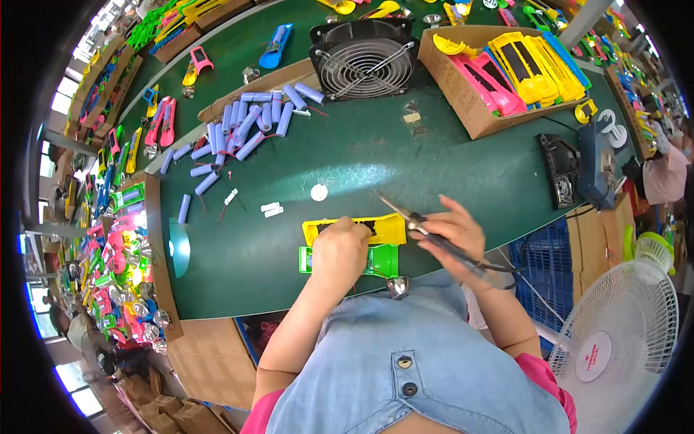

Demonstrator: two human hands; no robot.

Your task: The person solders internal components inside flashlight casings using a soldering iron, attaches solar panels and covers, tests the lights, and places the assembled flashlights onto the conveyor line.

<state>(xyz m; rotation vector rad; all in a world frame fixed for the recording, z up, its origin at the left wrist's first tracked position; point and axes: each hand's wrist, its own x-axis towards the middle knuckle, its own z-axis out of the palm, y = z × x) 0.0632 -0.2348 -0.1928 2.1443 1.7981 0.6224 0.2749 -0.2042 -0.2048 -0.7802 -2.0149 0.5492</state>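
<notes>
1. I have the yellow casing (389,230) low in the middle of my head view, flat on the green surface (448,166). Its long axis runs nearly from 9 to 3 o'clock, the right end tipped slightly upward in view.
2. The left hand (342,249) is the nearer one: it comes in from 6 o'clock and covers the casing's middle. Its fingers curl down over the recess; I cannot tell whether they pinch anything, since the knuckles hide it.
3. The right hand (457,235) sits at 3 o'clock from the casing, its fingers grasping what looks like a soldering iron (442,242), index raised.
4. The relation I steer by, in my judgement: the iron slants from 10 to 4 o'clock, crossing the casing's line, and its tip appears past the far edge, about 1 o'clock from the left fingers. I cannot read the tip's height.
5. Just beside the casing at 6 o'clock lies a green casing (387,259), with a silver reflector (397,287) near its right end.
6. Farther out: a white disc (319,192) at 11, purple battery cells (249,123) between 10 and 11, a black fan (365,66) at 12.
</notes>
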